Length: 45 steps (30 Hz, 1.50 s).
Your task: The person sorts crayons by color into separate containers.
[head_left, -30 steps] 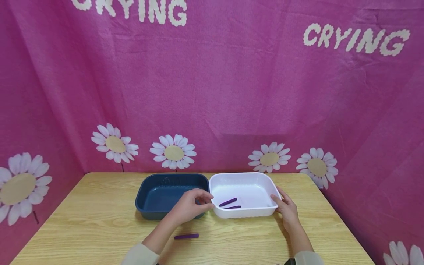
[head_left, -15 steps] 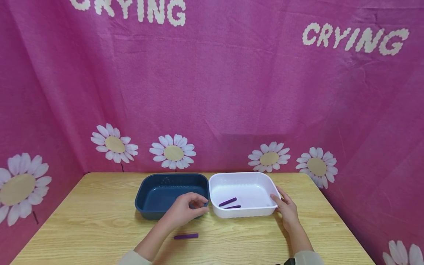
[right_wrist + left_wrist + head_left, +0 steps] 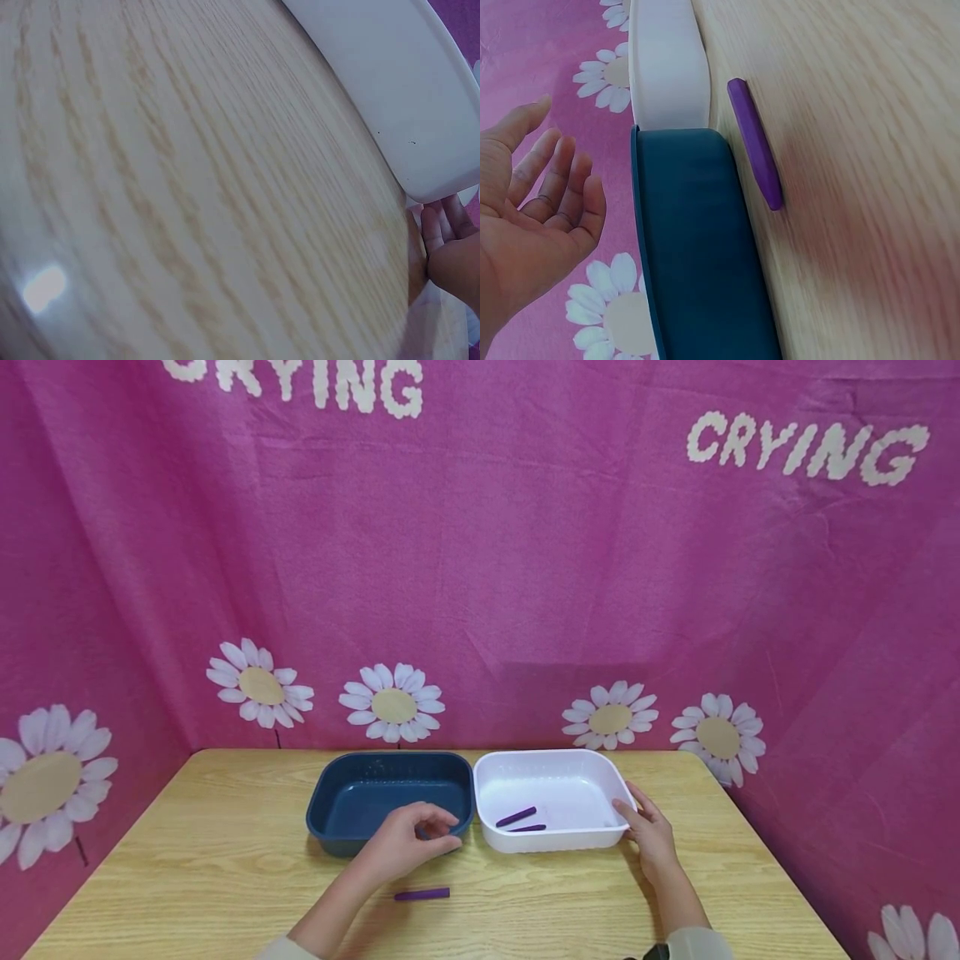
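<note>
My left hand [image 3: 405,842] hovers over the front rim of the dark blue plastic bin [image 3: 330,842] with nothing in its loosely bent fingers; the left wrist view shows its bare palm. At the right corner of the white plastic bin [image 3: 573,841], my right hand [image 3: 651,837] grips the wall, thumb over the rim and fingers outside. Two purple crayons, one a thicker crayon [image 3: 516,817] and the other a thin-looking crayon [image 3: 528,828], lie inside the white bin at its left. A third purple crayon [image 3: 756,146] lies on the table in front of the blue bin.
Both bins stand side by side at the back of the wooden table [image 3: 570,910], their near edges almost meeting. Behind them hangs a magenta cloth [image 3: 480,568] with daisies and white lettering, which also runs along both sides.
My left hand has drawn back leftward from the white bin's left corner to the front of the blue bin. The right hand and the crayons have stayed put.
</note>
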Available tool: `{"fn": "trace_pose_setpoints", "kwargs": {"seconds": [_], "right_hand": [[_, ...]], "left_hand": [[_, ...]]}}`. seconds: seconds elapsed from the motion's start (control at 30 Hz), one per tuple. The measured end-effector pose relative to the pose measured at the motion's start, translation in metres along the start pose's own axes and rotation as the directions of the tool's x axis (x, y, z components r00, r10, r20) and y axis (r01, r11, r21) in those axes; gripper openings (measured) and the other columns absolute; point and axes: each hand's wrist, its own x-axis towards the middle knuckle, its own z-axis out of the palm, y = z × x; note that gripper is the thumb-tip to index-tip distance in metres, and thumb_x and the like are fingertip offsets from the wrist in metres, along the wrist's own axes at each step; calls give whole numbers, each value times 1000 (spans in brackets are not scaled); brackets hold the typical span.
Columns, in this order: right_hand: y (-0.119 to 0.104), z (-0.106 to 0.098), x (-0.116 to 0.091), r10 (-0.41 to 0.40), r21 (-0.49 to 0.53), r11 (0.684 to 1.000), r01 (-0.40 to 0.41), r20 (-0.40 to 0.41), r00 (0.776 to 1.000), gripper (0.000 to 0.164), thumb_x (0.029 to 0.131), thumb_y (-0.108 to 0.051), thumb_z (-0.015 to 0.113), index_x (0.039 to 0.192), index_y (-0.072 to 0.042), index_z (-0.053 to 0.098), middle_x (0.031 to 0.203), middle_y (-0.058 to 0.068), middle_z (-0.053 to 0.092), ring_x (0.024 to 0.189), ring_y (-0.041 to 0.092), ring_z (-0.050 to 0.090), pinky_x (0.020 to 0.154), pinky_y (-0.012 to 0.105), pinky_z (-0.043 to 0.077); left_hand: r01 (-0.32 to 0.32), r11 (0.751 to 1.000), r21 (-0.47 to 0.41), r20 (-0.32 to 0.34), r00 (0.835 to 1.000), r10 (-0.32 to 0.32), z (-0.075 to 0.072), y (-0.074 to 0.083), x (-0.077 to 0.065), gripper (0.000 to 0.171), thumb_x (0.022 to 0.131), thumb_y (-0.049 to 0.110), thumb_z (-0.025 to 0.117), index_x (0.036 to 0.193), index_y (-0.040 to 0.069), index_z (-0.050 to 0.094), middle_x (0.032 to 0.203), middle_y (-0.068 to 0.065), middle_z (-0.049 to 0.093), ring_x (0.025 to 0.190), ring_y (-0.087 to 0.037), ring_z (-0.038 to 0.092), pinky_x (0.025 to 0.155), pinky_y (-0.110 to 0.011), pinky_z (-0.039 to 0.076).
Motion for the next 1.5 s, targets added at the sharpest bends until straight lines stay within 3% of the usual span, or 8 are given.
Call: {"fn": "trace_pose_setpoints", "kwargs": {"seconds": [0.17,0.5,1.23,1.5], "right_hand": [[2,0,1,3,-12,1000,-3,-4,1000,63,89,-31,63,144,-14,37,121,4,50,82,0,57,70,16,48],[-1,1,0,7,-18,1000,-7,0,1000,61,91,-28,60,145,-15,35,139,17,39,82,-2,56,71,15,47],[1,0,2,2,-13,1000,-3,-3,1000,60,90,-30,61,144,-18,37,126,4,49,81,-3,57,71,16,48],[1,-1,2,-9,12,1000,9,-4,1000,63,88,-31,65,143,-15,39,99,-16,55,79,0,58,69,17,49]], "left_hand": [[5,1000,8,-3,1000,-5,-1,-4,-5,30,79,29,73,100,7,69,84,1,63,75,-8,55,68,-20,46],[42,999,-24,23,999,-42,-5,-13,-13,31,79,28,74,100,5,69,85,0,62,76,-11,54,66,-19,45],[34,998,58,79,996,-39,-14,-28,-31,24,81,22,72,97,4,68,85,0,61,75,-2,50,66,-19,44],[34,997,71,124,991,-43,-13,-31,-34,26,80,20,73,98,2,67,87,-4,60,78,-9,51,68,-20,44]]}}
